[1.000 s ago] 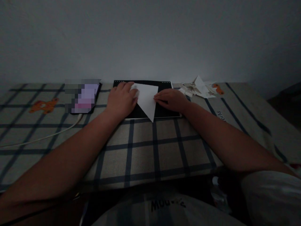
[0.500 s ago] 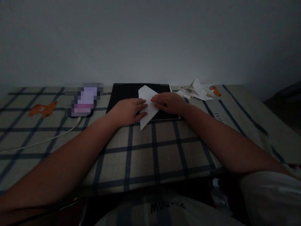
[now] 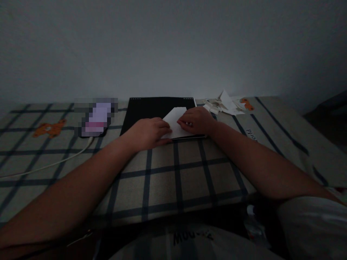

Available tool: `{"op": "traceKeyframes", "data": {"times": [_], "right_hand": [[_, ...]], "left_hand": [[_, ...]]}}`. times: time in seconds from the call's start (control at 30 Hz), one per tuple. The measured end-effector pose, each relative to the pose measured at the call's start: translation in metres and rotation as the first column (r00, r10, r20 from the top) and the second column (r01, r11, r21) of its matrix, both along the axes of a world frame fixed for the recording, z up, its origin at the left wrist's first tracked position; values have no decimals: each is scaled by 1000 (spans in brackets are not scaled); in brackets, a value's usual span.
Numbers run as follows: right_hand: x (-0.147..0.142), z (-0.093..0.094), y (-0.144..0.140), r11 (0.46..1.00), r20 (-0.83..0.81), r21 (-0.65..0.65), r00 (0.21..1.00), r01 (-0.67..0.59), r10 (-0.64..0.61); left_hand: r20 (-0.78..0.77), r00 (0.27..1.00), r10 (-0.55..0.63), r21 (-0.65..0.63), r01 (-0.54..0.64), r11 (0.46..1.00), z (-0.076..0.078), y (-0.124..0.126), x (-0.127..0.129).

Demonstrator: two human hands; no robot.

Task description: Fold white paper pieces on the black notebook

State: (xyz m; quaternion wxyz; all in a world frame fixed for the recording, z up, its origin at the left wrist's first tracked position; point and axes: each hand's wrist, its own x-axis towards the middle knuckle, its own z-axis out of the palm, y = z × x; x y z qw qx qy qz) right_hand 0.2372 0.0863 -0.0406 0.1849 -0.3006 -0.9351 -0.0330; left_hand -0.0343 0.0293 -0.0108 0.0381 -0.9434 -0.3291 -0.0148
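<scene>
the folded white paper (image 3: 177,121) lay on the near right part of a black board (image 3: 148,110), its near edge at the board's front edge. the left hand (image 3: 148,131) rested palm down on the paper's near left corner, fingers extended and close together, pressing flat rather than gripping. the right hand (image 3: 196,121) covered the paper's right side, fingers curled down onto the sheet; whether it pinched a flap or only pressed could not be told in the dim light.

the board sat on a checked cloth (image 3: 173,169) with dark lines, close to the wall. a heap of torn paper scraps (image 3: 223,104) lay well apart to the right, near an orange print (image 3: 246,104) on the cloth. to the left, just beside the board, stood a pixelated device (image 3: 96,117) with a white cable (image 3: 54,162) trailing toward the left edge.

risk assessment: the paper could slide on the smooth board if the two hands pressed unevenly, giving a skewed crease. low light could cause edges to be misaligned. a forearm sweeping left could snag the cable and drag the device.
</scene>
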Motion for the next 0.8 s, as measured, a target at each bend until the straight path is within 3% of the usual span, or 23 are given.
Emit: {"op": "traceKeyframes", "data": {"times": [0.13,0.23,0.33,0.43,0.5,0.57,0.63,0.67,0.73,0.8], "right_hand": [[7,-3,7,996,-178,-41,980,84,-90],[10,-4,11,983,-355,-132,920,130,-169],[10,-3,15,957,-546,-253,795,145,-265],[9,-1,22,912,-697,-384,602,146,-390],[11,1,28,891,-755,-438,491,116,-435],[13,3,34,876,-775,-477,437,70,-457],[14,2,38,856,-760,-516,450,20,-469],[14,1,40,843,-739,-538,482,-1,-471],[14,-4,42,817,-682,-576,558,-12,-472],[12,-10,42,807,-625,-590,625,15,-468]], "left_hand": [[35,994,-104,23,103,994,-2,3,-5],[30,984,-175,51,173,984,-1,1,-6],[77,988,-132,98,125,987,1,-2,-9],[265,963,-43,137,6,991,4,-2,-17],[499,866,18,173,-119,978,5,0,-20],[724,672,156,109,-335,936,4,5,-20],[820,474,322,-87,-453,887,3,11,-17],[806,429,407,-187,-467,864,1,15,-15],[711,471,523,-289,-483,827,-3,23,-14],[625,533,571,-311,-501,808,-7,28,-14]]}}
